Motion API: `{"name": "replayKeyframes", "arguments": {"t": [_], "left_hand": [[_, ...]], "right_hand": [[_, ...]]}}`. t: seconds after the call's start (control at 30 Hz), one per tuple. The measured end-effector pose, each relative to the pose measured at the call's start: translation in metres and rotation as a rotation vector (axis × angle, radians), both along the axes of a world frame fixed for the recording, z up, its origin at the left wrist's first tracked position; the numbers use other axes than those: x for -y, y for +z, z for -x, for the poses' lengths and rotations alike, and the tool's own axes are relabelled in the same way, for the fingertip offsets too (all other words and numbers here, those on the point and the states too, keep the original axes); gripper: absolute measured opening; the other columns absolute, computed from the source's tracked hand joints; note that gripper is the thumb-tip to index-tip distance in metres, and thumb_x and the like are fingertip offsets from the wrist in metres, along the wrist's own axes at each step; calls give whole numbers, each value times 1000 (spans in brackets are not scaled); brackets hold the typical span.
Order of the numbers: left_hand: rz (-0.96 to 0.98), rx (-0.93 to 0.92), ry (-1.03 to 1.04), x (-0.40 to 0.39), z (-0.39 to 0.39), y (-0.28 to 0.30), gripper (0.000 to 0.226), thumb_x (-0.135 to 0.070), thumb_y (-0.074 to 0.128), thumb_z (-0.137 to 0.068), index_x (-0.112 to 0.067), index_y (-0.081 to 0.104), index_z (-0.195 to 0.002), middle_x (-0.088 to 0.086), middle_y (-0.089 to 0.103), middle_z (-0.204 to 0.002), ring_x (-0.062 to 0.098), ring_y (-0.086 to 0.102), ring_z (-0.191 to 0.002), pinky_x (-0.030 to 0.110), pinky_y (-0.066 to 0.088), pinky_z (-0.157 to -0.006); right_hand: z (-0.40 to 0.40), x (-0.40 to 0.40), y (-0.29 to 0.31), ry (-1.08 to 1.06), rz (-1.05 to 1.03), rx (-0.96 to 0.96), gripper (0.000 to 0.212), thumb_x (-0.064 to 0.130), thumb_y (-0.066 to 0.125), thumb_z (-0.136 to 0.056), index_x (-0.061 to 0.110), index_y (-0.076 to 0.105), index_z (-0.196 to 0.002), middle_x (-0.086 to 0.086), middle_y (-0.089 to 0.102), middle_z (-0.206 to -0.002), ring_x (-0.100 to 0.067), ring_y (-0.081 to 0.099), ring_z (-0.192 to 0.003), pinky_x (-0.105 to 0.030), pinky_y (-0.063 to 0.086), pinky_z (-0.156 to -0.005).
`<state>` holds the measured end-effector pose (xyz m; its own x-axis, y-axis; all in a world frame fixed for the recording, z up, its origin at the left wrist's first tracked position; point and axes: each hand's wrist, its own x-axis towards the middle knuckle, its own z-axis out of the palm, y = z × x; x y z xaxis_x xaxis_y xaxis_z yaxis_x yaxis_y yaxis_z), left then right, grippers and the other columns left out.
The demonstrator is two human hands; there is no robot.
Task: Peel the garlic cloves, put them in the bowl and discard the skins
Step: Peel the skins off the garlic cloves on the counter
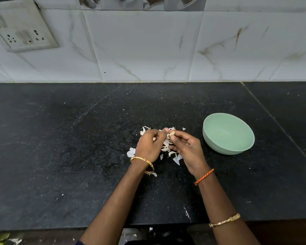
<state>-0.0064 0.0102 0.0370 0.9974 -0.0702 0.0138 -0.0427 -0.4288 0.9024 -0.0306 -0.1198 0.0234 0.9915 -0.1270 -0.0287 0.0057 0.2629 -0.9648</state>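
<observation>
Garlic clove was held above the black counter, pinched between the thumb and fingertips of the right hand, with its pale tip showing. The left hand was brought up against it, fingers curled and the thumb tip laid at the clove's end; whether a strip of skin was actually pinched there could not be told. Loose skins were scattered on the counter directly beneath both hands. The green bowl stood just to the right of the right hand, and no cloves could be seen in the part of it in view.

Peeling was judged to be the step in hand. It would be done best if the clove were kept firmly pinched near its base while the papery skin was lifted from the tip and drawn away in long strips. The clove should be turned as each side is bared, and dropped into the bowl only once it is fully clean.
</observation>
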Motion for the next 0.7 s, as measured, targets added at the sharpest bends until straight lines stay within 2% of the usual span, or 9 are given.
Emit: {"name": "replayKeyframes", "arguments": {"t": [0.07, 0.2, 0.33, 0.5, 0.7], "left_hand": [[89, -34, -55, 1, 1, 1, 38, -44, 60, -89, -9, 67, -77, 3, 66, -78, 13, 59, -74, 28, 46, -72], [253, -62, -66, -1, 0, 0, 12, -20, 69, -86, -9, 71, -82, 0, 69, -83, 7, 61, -79, 16, 48, -77], [282, -88, -46, -2, 0, 3, 10, -14, 70, -85, -8, 70, -78, -3, 67, -77, 2, 60, -73, 6, 45, -69], [283, -121, -17, 0, -1, 7, 15, -11, 68, -85, -7, 66, -70, -4, 61, -67, 2, 55, -66, 7, 43, -62], [236, -222, 63, 5, -5, 5, 23, -14, 69, -83, -11, 60, -62, -8, 53, -56, 3, 46, -55, 17, 41, -57]], "right_hand": [[1, 1, 0, -2, 28, 8, 19, -1, 63, -87, 12, 70, -99, 2, 73, -98, -11, 69, -88, -23, 57, -69], [2, 5, -2, 14, 85, 24, 18, 0, 64, -86, 9, 70, -101, -7, 72, -106, -13, 68, -91, -24, 57, -69], [4, 8, -3, 32, 115, 34, 20, -1, 65, -86, 7, 70, -103, -6, 72, -105, -12, 68, -89, -23, 56, -69], [4, 6, -3, 34, 95, 43, 20, -1, 64, -86, 14, 72, -96, 1, 75, -97, -10, 68, -86, -23, 56, -69], [3, 4, -1, 15, 10, 31, 21, -1, 63, -85, 16, 72, -93, 1, 74, -94, -10, 67, -84, -23, 55, -69]]}}
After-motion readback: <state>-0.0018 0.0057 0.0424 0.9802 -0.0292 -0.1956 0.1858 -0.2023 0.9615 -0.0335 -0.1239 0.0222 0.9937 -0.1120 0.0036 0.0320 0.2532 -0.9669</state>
